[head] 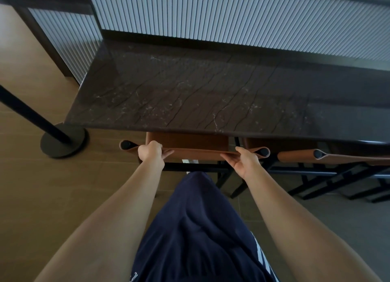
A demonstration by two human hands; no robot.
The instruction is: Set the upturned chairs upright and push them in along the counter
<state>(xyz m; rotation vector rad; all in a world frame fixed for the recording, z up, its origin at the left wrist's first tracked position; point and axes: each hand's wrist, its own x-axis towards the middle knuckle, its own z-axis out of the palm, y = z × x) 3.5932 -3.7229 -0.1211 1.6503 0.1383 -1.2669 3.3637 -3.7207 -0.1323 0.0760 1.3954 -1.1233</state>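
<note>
A chair with a tan leather backrest [196, 152] and black frame stands upright right in front of me. Its seat [187, 140] is tucked under the dark marble counter [190, 92]. My left hand [151, 153] grips the backrest's top edge near its left end. Near the right end, my right hand [243, 161] holds the same edge, fingers under the leather. A second tan chair [341, 156] stands upright to the right, also under the counter.
A black post on a round base [63, 139] stands on the wooden floor left of the counter's corner. Fluted grey panelling [232, 14] rises behind the counter. Black chair legs [316, 184] crowd the floor at right.
</note>
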